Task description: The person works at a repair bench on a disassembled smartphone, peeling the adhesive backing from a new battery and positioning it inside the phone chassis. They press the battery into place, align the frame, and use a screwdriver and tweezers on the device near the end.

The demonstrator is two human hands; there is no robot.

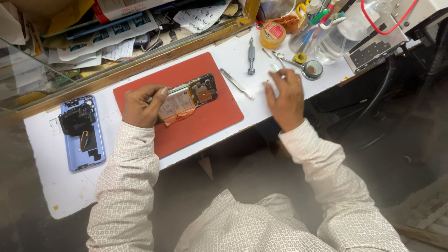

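Phone (189, 97) lies opened on the red mat (210, 121), back cover (84, 135) already off and set aside at the worktop's (56, 186) left (battery and board exposed), left hand (142, 105) gripping the phone, right hand (287, 98) loosely spread over a small white part, tweezers (235, 83) and screwdriver (251, 56) unused, so disassembly looks midway.

White bench (56, 186) carries red mat (205, 126), blue phone cover (84, 135), screwdriver (251, 56).

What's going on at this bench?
A person is working on an opened smartphone with its back removed, lying on a red rubber mat. The left hand grips the phone's lower end. The right hand rests on the white benchtop beside metal tweezers, holding nothing clearly visible. A blue phone back cover lies to the left.
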